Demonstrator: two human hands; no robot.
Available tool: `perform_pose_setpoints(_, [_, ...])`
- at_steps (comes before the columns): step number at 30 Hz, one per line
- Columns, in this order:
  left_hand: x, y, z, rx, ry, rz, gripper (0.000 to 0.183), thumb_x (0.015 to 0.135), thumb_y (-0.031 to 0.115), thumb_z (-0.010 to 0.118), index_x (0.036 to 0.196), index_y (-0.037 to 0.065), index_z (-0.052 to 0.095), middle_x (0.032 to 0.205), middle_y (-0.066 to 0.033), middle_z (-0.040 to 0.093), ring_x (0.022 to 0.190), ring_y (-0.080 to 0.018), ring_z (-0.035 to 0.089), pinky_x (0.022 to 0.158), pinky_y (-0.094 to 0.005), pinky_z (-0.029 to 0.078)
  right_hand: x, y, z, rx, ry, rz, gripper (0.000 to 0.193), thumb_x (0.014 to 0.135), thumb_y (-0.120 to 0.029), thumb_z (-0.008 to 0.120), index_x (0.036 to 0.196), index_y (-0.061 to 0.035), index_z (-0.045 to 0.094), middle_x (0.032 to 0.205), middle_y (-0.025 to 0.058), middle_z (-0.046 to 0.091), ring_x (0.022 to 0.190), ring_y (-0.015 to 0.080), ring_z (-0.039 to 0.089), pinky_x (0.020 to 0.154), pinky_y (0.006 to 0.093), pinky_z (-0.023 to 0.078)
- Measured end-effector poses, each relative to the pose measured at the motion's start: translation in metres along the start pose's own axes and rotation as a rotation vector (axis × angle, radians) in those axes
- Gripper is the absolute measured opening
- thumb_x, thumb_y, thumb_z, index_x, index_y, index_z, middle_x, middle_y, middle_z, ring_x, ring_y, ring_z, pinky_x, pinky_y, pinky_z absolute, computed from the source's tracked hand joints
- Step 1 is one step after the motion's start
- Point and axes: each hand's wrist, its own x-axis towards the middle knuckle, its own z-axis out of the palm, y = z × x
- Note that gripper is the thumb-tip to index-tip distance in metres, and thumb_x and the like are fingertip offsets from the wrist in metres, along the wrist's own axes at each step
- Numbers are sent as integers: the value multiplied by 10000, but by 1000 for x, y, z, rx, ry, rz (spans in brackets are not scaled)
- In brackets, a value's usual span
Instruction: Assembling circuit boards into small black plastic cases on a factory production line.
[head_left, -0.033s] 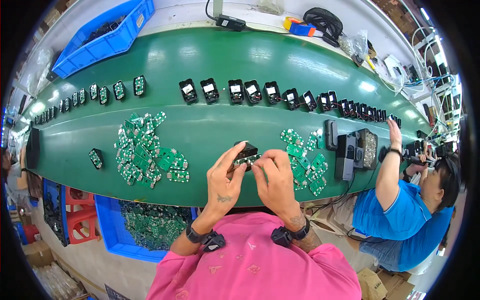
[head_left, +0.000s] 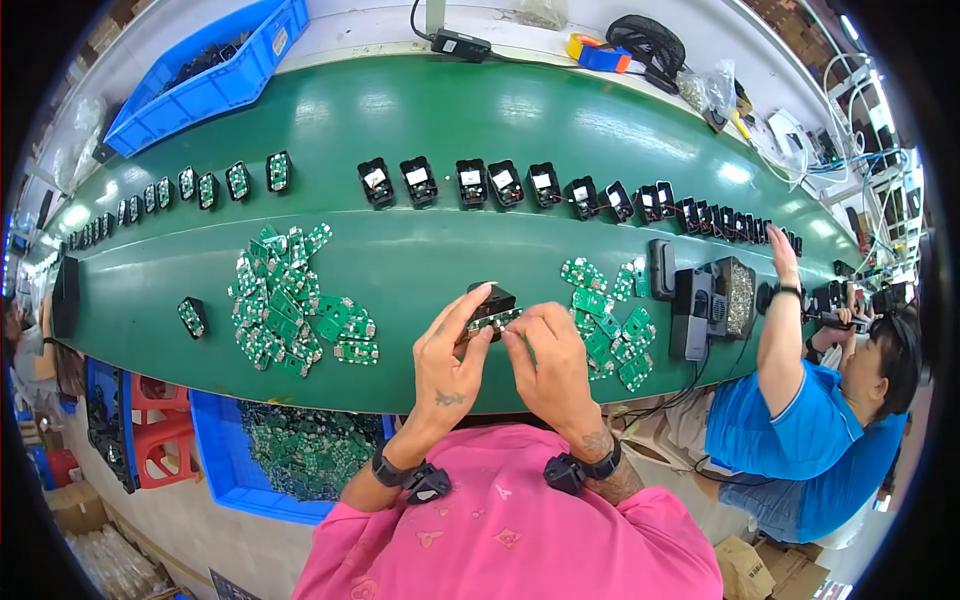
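Between my two hands, just above the near edge of the green table, is a small black plastic housing (head_left: pixel 492 296) with a green circuit board (head_left: pixel 494 322) at its near side. My left hand (head_left: pixel 446 368) is closed round the housing's left side, index finger over its top. At the board's right end, my right hand (head_left: pixel 552 362) has its fingers bent and pinched together; its fingertips partly hide the board. Loose circuit boards lie in a large pile (head_left: pixel 283 312) to the left and a smaller pile (head_left: pixel 612 332) to the right.
Open black housings (head_left: pixel 472 184) with white labels line the back right. Housings fitted with boards (head_left: pixel 278 172) line the back left. Grey-black devices (head_left: pixel 692 314) stand right, near a co-worker's raised arm (head_left: pixel 782 335). A blue crate (head_left: pixel 340 505) of boards sits below the table edge.
The co-worker's raised hand at the right has shifted slightly left, away from the far end of the housing row. My own hands and the housing look almost unmoved.
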Motion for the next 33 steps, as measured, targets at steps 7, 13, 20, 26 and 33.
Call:
perform_pose_setpoints(7, [4, 8, -9, 145, -68, 133, 479, 882, -87, 596, 1335, 67, 601, 1214, -189, 642, 986, -246, 690, 771, -323, 569, 0, 2, -5, 94, -141, 33, 88, 857, -11, 676, 887, -8, 594, 790, 131, 582, 708, 332, 601, 615, 417, 462])
perform_pose_setpoints(13, [8, 12, -22, 256, -209, 194, 486, 854, -96, 594, 1310, 70, 612, 1191, -214, 637, 962, -351, 684, 798, -366, 560, -2, 3, -7, 79, -222, 29, 78, 862, -27, 672, 895, -12, 603, 812, 127, 600, 723, 326, 607, 616, 410, 465])
perform_pose_setpoints(20, [6, 18, -23, 271, -194, 183, 498, 844, -94, 600, 1307, 89, 618, 1184, -212, 639, 939, -362, 686, 780, -381, 563, 3, -1, -8, 236, -267, 170, 81, 874, -47, 666, 859, 6, 606, 773, 131, 613, 670, 303, 618, 563, 389, 456])
perform_pose_setpoints(26, [0, 18, -19, 437, -112, 222, 498, 839, -51, 621, 1304, 124, 626, 1182, -214, 638, 888, -383, 688, 735, -400, 568, -4, 1, -1, 91, -215, 112, 80, 848, -40, 668, 844, 3, 600, 765, 127, 615, 663, 314, 611, 571, 398, 456])
perform_pose_setpoints(33, [-3, 16, -19, 479, -87, 181, 480, 832, -20, 626, 1286, 136, 635, 1172, -210, 641, 817, -379, 688, 692, -403, 567, -4, -6, 3, -53, -199, 0, 86, 830, -42, 660, 838, -35, 575, 769, 110, 590, 656, 322, 574, 616, 423, 432])
